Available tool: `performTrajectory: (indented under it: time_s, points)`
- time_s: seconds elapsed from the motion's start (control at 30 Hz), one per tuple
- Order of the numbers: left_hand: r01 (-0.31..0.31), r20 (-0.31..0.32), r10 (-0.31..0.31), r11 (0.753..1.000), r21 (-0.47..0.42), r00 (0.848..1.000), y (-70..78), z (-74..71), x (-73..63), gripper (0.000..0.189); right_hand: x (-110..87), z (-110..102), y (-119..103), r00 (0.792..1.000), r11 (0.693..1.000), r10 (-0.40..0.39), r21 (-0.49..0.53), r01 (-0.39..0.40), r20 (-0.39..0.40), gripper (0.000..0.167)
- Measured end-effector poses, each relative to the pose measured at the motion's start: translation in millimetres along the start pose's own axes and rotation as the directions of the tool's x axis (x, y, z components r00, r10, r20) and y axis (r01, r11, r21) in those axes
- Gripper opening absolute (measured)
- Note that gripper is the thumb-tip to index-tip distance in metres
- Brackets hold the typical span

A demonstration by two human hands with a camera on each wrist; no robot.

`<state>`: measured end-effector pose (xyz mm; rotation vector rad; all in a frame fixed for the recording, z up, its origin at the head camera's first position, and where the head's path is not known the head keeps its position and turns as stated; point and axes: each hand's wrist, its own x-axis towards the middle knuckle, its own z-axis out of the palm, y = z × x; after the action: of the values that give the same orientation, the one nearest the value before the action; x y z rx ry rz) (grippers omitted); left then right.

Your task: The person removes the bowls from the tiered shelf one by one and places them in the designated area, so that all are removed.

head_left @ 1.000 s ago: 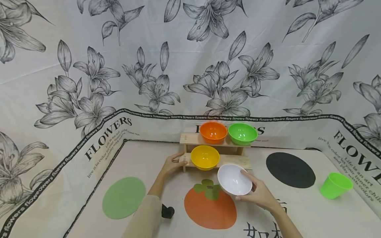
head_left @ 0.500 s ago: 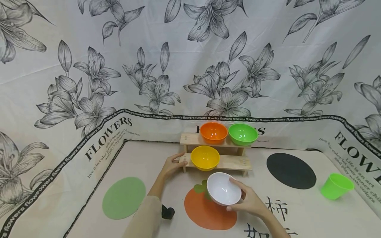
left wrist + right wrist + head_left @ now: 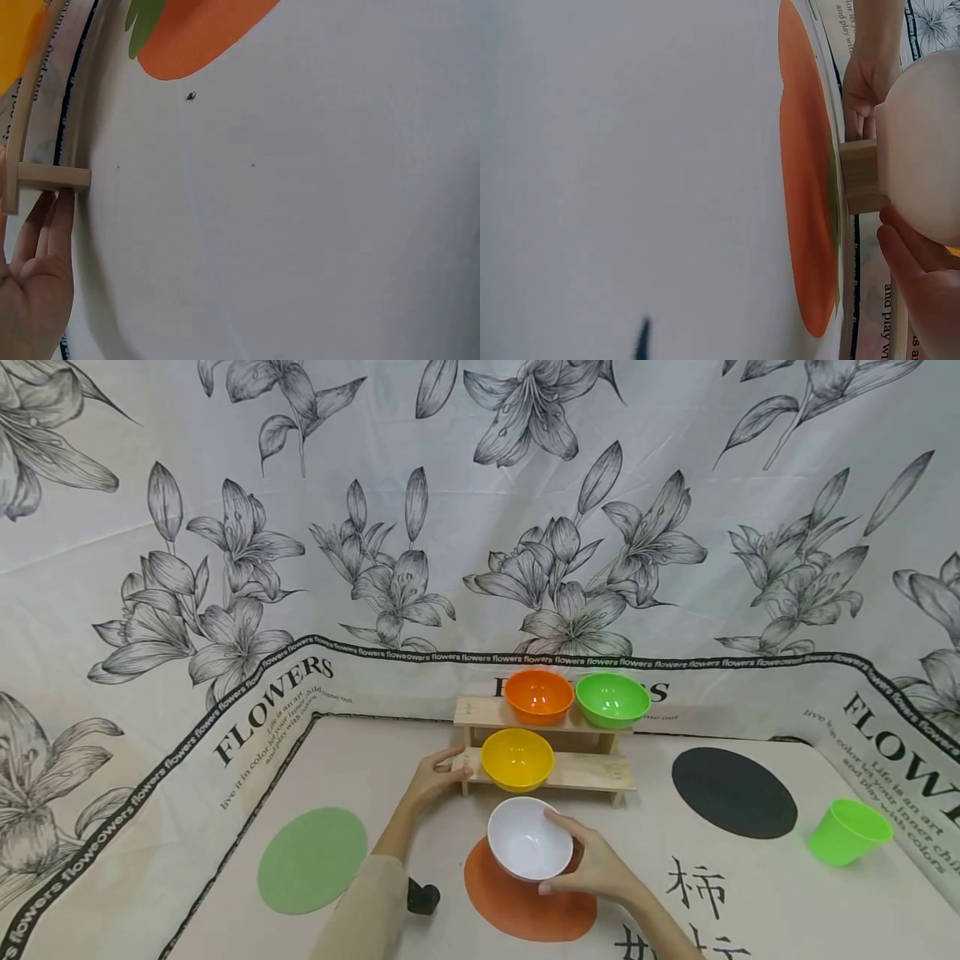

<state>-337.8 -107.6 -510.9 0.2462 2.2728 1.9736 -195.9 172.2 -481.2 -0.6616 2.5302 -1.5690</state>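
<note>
A white bowl (image 3: 529, 838) is held up by my right hand (image 3: 592, 862), thumb and fingers gripping its right side. In the right wrist view its pale outside (image 3: 922, 150) shows above the fingers. My left hand (image 3: 432, 779) grips the left end of the lower step of a two-tier wooden shelf (image 3: 592, 770); in the left wrist view fingers (image 3: 56, 232) reach behind the shelf's leg (image 3: 52, 177). A yellow bowl (image 3: 517, 760) stands on the lower step's left half. On the upper step sit an orange bowl (image 3: 538, 697) and a green bowl (image 3: 612, 700).
An orange persimmon-shaped print (image 3: 528, 914) lies below the white bowl. A green round patch (image 3: 312, 860) is at left, a black oval (image 3: 733, 792) at right. A green cup (image 3: 847, 832) stands far right. A small black object (image 3: 423, 897) lies by the left sleeve.
My right hand has carried the white bowl left and toward me, from before the shelf's right half to over the orange print. The left hand stays on the shelf.
</note>
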Motion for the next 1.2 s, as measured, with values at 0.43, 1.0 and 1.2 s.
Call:
performTrajectory:
  time_s: [0.43,1.0,1.2]
  points:
    - [-0.001,-0.013,0.001,1.0,-0.023,1.0,1.7,1.7,-3.1,0.053,22.4,24.1,2.5,0.993,0.996,-0.032,0.091,0.021,0.115,0.092]
    - [0.009,0.044,-0.008,0.999,-0.039,0.999,30.2,-1.6,-21.0,0.053,27.0,38.1,-0.2,0.974,0.985,-0.045,0.174,0.006,0.22,0.09]
    - [0.003,0.048,-0.001,0.999,-0.038,0.999,29.7,-0.6,-21.5,0.053,25.5,39.8,1.6,0.966,0.977,-0.065,0.214,0.011,0.249,0.089]
